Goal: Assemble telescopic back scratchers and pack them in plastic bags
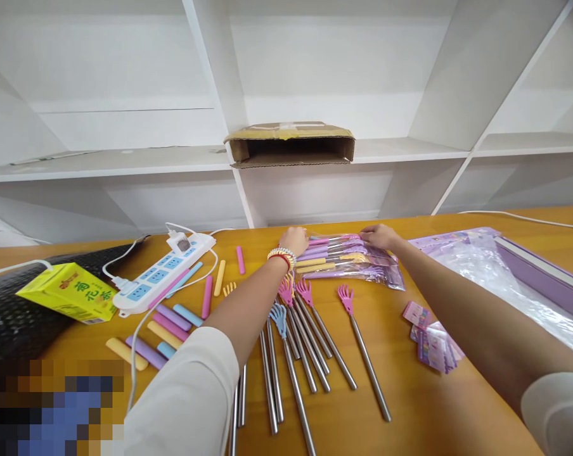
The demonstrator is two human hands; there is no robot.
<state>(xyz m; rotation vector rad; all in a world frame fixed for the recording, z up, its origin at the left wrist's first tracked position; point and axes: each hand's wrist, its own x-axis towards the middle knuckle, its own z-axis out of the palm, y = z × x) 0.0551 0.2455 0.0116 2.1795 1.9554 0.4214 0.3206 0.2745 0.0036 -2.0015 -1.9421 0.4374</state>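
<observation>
Several back scratchers in clear bags (334, 258), with pink, purple and yellow handles, lie stacked at the back of the table. At the stack's left end is my left hand (295, 241), its fingers closed on the end of a bagged back scratcher and partly hidden. My right hand (379, 236) pinches the stack's far right end. Nearer to me lie several loose metal rods with claw heads, among them a pink claw (346, 299) and a blue claw (279, 316). Left of my forearm are loose coloured handle tubes (172, 318) in purple, pink, blue and yellow.
A white power strip (157, 277) with cables and a yellow drink carton (68, 292) stand at the left. Printed cards (433, 345) lie right of the rods, near clear plastic bags (486, 278). On the shelf behind rests an open cardboard box (290, 144).
</observation>
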